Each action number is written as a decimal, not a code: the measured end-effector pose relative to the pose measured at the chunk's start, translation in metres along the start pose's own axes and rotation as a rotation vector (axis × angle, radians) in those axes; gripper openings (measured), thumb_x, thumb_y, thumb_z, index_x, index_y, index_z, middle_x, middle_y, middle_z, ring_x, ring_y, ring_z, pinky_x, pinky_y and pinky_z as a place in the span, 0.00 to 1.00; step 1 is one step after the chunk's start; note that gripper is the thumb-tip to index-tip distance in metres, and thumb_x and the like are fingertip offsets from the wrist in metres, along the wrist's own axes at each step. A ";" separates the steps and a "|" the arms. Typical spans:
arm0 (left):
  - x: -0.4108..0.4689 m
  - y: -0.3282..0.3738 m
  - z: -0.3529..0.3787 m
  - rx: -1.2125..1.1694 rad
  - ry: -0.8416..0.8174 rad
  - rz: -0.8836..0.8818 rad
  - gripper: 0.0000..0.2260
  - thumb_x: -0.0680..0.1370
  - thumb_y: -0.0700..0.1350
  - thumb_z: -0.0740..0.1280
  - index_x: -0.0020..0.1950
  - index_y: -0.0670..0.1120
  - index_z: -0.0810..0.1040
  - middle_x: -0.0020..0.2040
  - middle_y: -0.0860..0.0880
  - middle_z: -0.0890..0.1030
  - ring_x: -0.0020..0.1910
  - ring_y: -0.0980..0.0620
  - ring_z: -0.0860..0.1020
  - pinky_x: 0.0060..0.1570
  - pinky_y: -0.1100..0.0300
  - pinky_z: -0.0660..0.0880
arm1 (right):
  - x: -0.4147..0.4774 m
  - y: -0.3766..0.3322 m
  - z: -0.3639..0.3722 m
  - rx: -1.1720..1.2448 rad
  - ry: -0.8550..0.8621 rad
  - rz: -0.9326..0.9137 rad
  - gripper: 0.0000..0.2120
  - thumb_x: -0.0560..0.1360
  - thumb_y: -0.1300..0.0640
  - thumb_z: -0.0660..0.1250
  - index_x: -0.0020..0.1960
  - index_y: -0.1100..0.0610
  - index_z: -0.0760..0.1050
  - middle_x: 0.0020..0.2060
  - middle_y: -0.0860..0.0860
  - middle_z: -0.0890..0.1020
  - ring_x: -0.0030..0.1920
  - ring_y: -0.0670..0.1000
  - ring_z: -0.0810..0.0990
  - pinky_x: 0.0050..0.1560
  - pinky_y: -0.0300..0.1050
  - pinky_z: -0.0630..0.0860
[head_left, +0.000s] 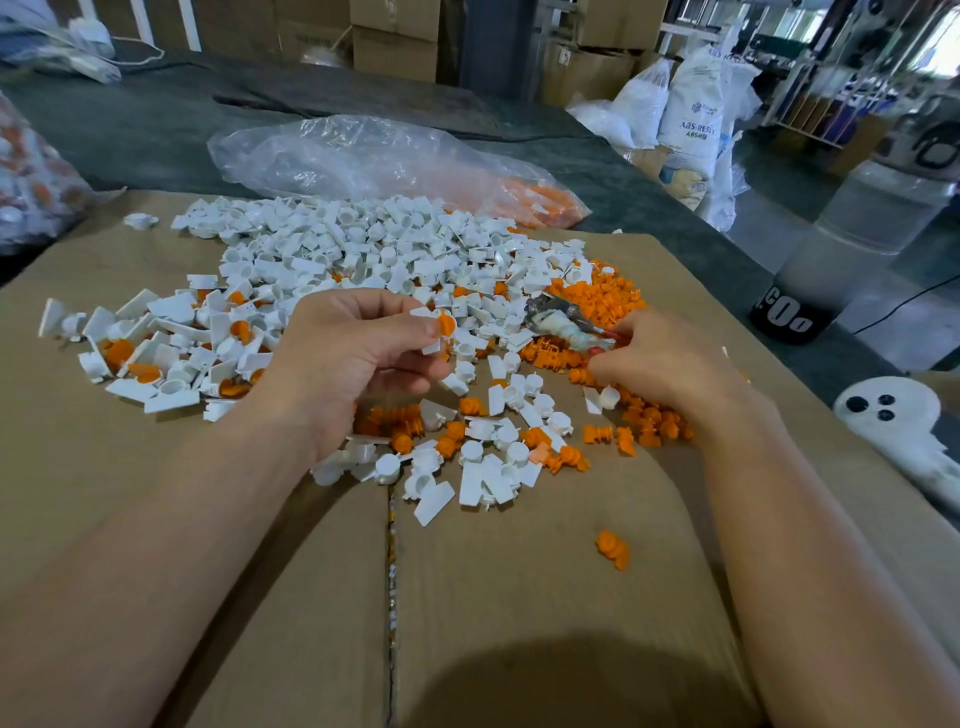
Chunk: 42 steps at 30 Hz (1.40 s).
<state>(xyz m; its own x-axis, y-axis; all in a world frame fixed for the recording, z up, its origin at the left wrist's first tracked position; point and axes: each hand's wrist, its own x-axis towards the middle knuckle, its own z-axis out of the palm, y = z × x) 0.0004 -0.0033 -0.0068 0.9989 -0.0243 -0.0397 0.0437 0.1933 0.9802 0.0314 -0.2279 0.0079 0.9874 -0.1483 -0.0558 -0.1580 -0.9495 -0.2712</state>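
My left hand (353, 358) pinches a white plastic piece with an orange plug in it (439, 327), raised a little above the pile. My right hand (660, 358) lies lower on the cardboard, fingers curled down among loose orange plugs (608, 301); what its fingertips hold is hidden. A wrapped tool with a red tip (566, 325) lies just left of that hand. A big heap of white plastic pieces (363, 254) covers the middle of the cardboard sheet (519, 571). White pieces fitted with orange plugs (156, 353) lie at the left.
A clear plastic bag (363, 156) with orange parts in one end lies behind the heap. Another bag of parts (26, 182) sits at the far left. One stray orange plug (613, 550) lies near me. Sacks (691, 119) and boxes stand beyond the table's right edge.
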 end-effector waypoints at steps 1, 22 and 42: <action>0.000 0.000 0.000 -0.008 0.006 0.000 0.04 0.70 0.35 0.70 0.37 0.41 0.78 0.30 0.45 0.82 0.28 0.52 0.81 0.24 0.65 0.75 | 0.000 0.000 -0.002 0.005 0.007 -0.010 0.16 0.68 0.54 0.67 0.53 0.61 0.77 0.40 0.57 0.77 0.36 0.51 0.70 0.34 0.44 0.64; 0.005 -0.002 0.001 -0.162 0.207 0.264 0.03 0.74 0.36 0.68 0.41 0.43 0.77 0.32 0.51 0.82 0.33 0.53 0.82 0.29 0.66 0.75 | -0.025 -0.034 0.008 0.188 0.185 -0.595 0.17 0.74 0.59 0.66 0.62 0.54 0.69 0.48 0.46 0.70 0.47 0.43 0.66 0.44 0.23 0.61; 0.005 -0.006 0.002 -0.092 0.147 0.344 0.06 0.73 0.35 0.67 0.39 0.45 0.77 0.30 0.52 0.81 0.31 0.54 0.81 0.29 0.66 0.75 | -0.035 -0.040 0.010 0.172 0.016 -0.661 0.15 0.76 0.54 0.64 0.35 0.45 0.60 0.30 0.43 0.68 0.31 0.41 0.66 0.32 0.29 0.63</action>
<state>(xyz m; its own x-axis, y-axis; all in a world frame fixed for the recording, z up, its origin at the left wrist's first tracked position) 0.0053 -0.0062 -0.0127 0.9469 0.1972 0.2540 -0.2995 0.2530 0.9199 0.0030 -0.1821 0.0114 0.8769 0.4424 0.1880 0.4800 -0.7848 -0.3921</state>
